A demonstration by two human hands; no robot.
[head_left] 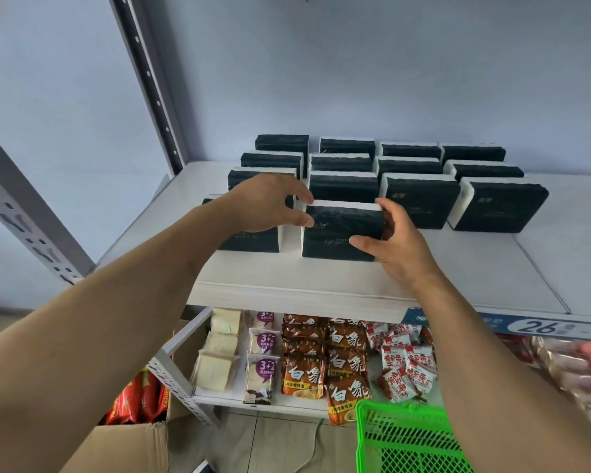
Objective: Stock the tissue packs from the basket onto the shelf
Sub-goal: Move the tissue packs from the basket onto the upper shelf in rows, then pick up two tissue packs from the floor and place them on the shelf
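Note:
Dark green tissue packs with white sides stand in several rows on the white shelf (321,278). The front pack (335,230) of the second row stands upright, held between both hands. My left hand (270,203) grips its upper left corner with thumb and fingers. My right hand (393,240) holds its right edge, thumb on the front face. Another pack (253,238) stands to its left, partly hidden by my left hand. The green plastic basket (406,438) sits low at the bottom right; its contents are hidden by my right forearm.
Bare shelf surface lies to the right of the rows, in front of the two right packs (502,209). A lower shelf holds bread packs (219,360) and noodle bags (304,373). A cardboard box (133,445) stands on the floor at left. A grey upright post (151,80) rises at left.

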